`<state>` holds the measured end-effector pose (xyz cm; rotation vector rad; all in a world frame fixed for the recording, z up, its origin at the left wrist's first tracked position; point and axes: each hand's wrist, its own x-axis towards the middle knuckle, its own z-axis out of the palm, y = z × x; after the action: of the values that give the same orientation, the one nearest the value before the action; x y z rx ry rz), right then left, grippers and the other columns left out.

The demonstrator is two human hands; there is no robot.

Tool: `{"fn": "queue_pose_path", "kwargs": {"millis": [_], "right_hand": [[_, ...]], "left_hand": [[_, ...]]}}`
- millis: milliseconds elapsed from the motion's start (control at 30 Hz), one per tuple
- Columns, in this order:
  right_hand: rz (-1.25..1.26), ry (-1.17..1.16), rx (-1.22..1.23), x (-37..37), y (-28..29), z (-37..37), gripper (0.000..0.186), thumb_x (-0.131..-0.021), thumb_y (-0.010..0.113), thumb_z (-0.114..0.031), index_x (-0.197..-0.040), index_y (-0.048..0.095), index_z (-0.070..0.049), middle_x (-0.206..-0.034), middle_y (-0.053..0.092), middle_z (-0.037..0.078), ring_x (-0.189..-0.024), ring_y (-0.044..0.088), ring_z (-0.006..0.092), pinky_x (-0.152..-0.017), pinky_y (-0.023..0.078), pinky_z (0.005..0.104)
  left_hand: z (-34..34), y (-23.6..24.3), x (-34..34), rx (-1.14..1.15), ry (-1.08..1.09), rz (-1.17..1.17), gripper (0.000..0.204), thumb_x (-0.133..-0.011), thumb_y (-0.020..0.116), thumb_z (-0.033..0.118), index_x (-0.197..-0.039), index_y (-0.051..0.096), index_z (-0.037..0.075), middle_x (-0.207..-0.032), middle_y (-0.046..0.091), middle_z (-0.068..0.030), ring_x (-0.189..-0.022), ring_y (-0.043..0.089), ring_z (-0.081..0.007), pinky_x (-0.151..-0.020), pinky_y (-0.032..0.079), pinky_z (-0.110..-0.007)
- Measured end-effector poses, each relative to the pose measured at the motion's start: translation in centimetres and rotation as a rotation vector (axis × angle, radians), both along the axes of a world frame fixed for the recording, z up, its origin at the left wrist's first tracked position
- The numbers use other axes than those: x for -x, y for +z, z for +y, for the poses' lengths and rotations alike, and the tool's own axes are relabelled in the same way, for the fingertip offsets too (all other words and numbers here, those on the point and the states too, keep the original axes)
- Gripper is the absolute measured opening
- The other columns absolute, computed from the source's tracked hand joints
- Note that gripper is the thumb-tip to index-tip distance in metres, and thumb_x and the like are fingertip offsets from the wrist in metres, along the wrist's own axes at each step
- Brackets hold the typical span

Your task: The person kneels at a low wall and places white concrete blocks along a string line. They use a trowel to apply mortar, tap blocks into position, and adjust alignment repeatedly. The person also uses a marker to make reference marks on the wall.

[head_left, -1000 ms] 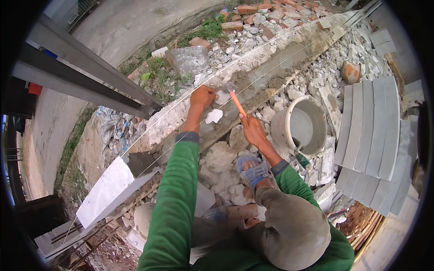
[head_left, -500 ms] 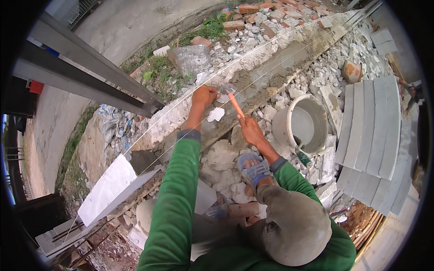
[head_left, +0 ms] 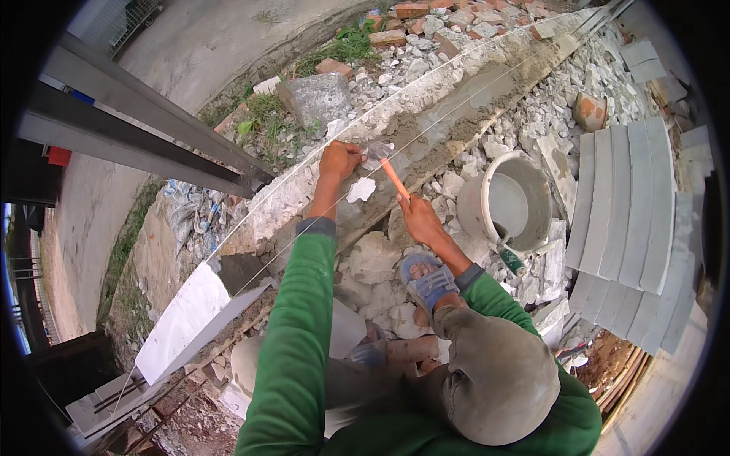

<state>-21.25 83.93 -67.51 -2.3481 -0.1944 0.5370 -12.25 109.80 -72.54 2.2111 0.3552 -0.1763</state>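
right hand (head_left: 423, 219), right edge of grey mortar strip (head_left: 473, 100): fingers wrapped round orange-handled, grey-headed hammer (head_left: 394, 178) | left hand (head_left: 338, 163): fingertips beside head, pinch unclear

left arm (head_left: 295, 327) extended forward, left hand (head_left: 339, 162) in pinch; right arm (head_left: 500, 305) angled inward, right hand (head_left: 423, 219) curled in grip.

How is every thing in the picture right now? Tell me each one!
Bare left hand, closed on a pale flat chunk, blurry there
Bare right hand, gripping the orange-handled hammer
Hammer, held, head at the pale chunk
Round pale bucket, open, grey inside
Green-handled trowel, leaning over the rim
White jagged chunk, lying unheld
Grey mortar strip, spread, rough
Long grey slabs, stacked
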Motion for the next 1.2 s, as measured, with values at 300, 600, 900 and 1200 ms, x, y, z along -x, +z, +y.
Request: {"fn": "queue_pose_path", "kwargs": {"millis": [300,600,900,1200], "right_hand": [[-0.055,-0.028,-0.044,-0.5,0.6,0.0,0.058,-0.113,0.045,-0.045,-0.099,0.061,0.01,-0.081,0.066,0.036,-0.081,0.065,0.0569,-0.071,0.049,0.0603],[-0.074,0.0,-0.033,-0.4,0.4,0.2,0.058,-0.112,0.047,-0.045,-0.105,0.061,0.011,-0.081,0.066,0.036,-0.084,0.066,0.0572,-0.072,0.049,0.0609],[-0.115,-0.021,-0.037,-0.7,0.5,0.7,0.057,-0.113,0.046,-0.043,-0.102,0.061,0.011,-0.08,0.065,0.037,-0.08,0.065,0.0567,-0.068,0.049,0.0601],[-0.144,-0.004,-0.042,-1.3,0.1,1.0,0.056,-0.113,0.046,-0.043,-0.095,0.058,0.009,-0.078,0.064,0.037,-0.079,0.064,0.0574,-0.07,0.049,0.0617]], "left_hand": [[-0.1,-0.4,0.2,0.014,-0.009,-0.094,0.033,-0.079,0.091,0.021,-0.108,0.084,0.008,-0.089,0.081,-0.0132,-0.075,0.074,-0.0199,-0.074,0.057,-0.035],[0.1,-0.8,0.6,0.003,-0.032,-0.149,0.032,-0.08,0.09,0.02,-0.107,0.083,0.004,-0.091,0.081,-0.0155,-0.079,0.076,-0.0221,-0.077,0.058,-0.035],[0.2,-0.8,0.8,0.031,-0.016,-0.156,0.034,-0.082,0.089,0.02,-0.11,0.082,0.002,-0.091,0.081,-0.0157,-0.078,0.076,-0.0215,-0.078,0.058,-0.036],[-0.3,0.5,1.2,-0.032,0.038,-0.112,0.036,-0.077,0.092,0.028,-0.104,0.084,0.006,-0.084,0.079,-0.0136,-0.076,0.075,-0.0249,-0.075,0.058,-0.037]]}}
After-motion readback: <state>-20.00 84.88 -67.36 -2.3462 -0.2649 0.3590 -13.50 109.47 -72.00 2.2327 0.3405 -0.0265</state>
